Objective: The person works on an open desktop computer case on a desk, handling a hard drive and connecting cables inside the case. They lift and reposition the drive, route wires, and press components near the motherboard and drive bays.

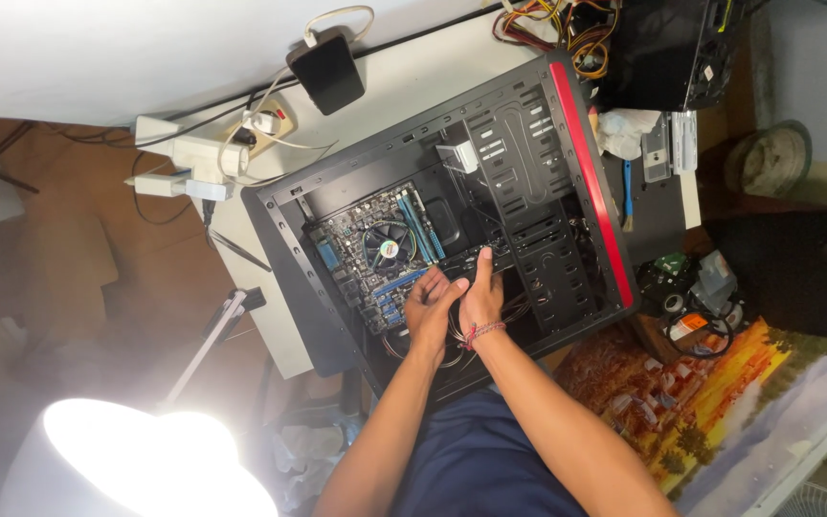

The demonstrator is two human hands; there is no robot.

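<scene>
A black computer case (337, 206) with a red front strip (591, 182) lies open on its side on a white table (404, 86). Inside it is a motherboard (356, 244) with a round cooler fan (387, 249) and blue slots. Both my hands are inside the case at the board's lower right corner. My left hand (430, 306) has its fingers bent at the board's edge. My right hand (482, 297), with a red wrist band, touches it and stretches its index finger onto a black part. Thin wires (452, 345) loop under my wrists. What the fingers pinch is hidden.
A white power strip with plugs (198, 158) and a dark phone (325, 69) lie left of the case. A power supply with coloured cables (662, 43) sits at the top right. Loose parts (691, 297) lie right of the case. A bright lamp (136, 460) shines at the lower left.
</scene>
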